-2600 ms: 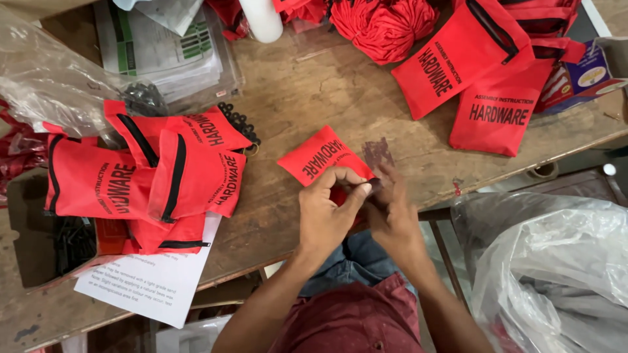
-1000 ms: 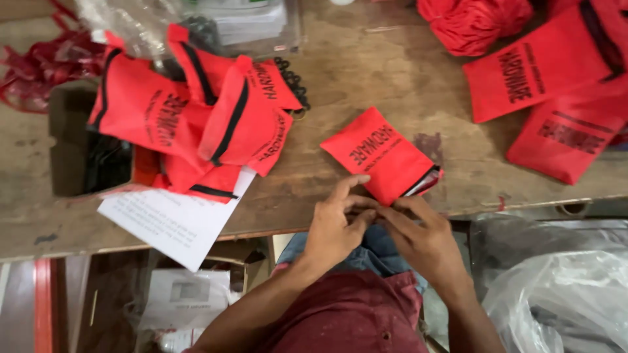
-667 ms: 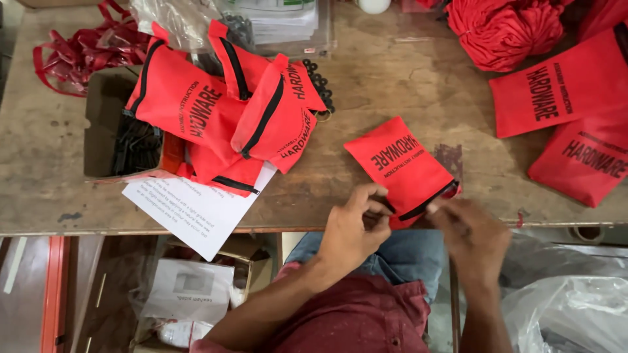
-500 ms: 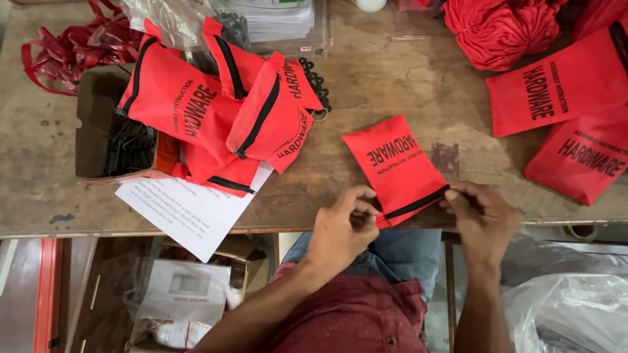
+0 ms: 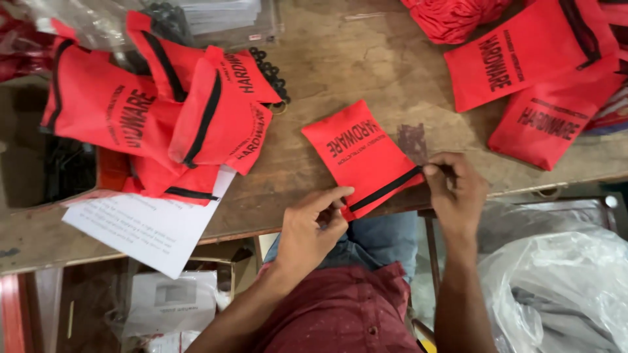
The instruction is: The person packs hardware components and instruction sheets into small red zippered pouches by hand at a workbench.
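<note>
At near edge of wooden surface (image 5: 366, 72): red pouch (image 5: 363, 153) lies flat. Left hand (image 5: 313, 229), right hand (image 5: 458, 189) each pinch black closure strip's ends; seemingly being sealed. Finished-looking pouches (image 5: 163, 124) heaped far left; more far right.

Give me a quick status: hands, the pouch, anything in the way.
Left hand pinches red pouch at its black-banded end; right hand grips the band's other end. Pouch flat at wooden table edge. Pile of pouches lies apart, nothing in between.
</note>
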